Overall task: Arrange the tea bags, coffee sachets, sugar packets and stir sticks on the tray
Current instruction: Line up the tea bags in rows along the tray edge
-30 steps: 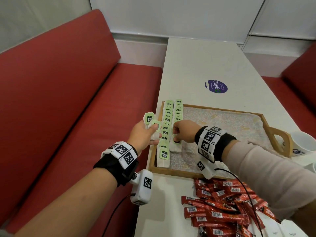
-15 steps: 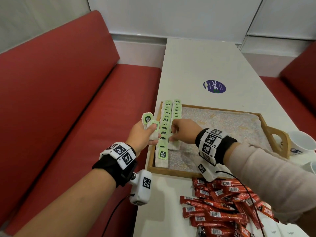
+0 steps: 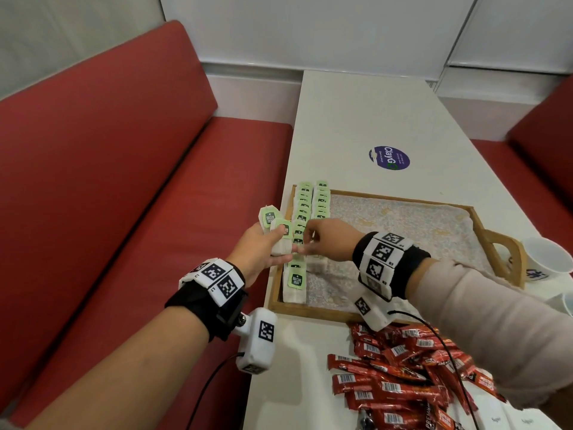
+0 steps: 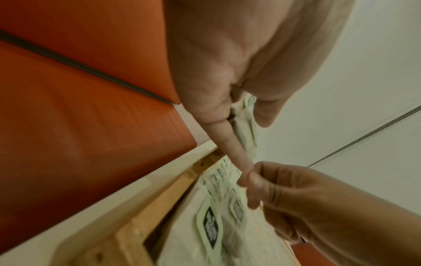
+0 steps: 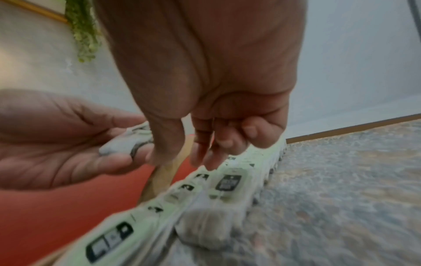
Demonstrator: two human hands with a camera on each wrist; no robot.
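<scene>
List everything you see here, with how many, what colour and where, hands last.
tray: one, wooden, on the table's left edge
tea bags in rows: two rows, white with green tags, along the tray's left side
held tea bags: a few, green-tagged, in the left hand
coffee sachets: a heap, red, on the table nearer than the tray
cups: two partly seen, white, right of the tray
sticker: one, purple, beyond the tray
table: one, white
benches: red, both sides
left hand: grips tea bags
right hand: reaches to the left hand's bags

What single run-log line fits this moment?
left hand: holds tea bags | right hand: reaching them | tray: two rows
</scene>
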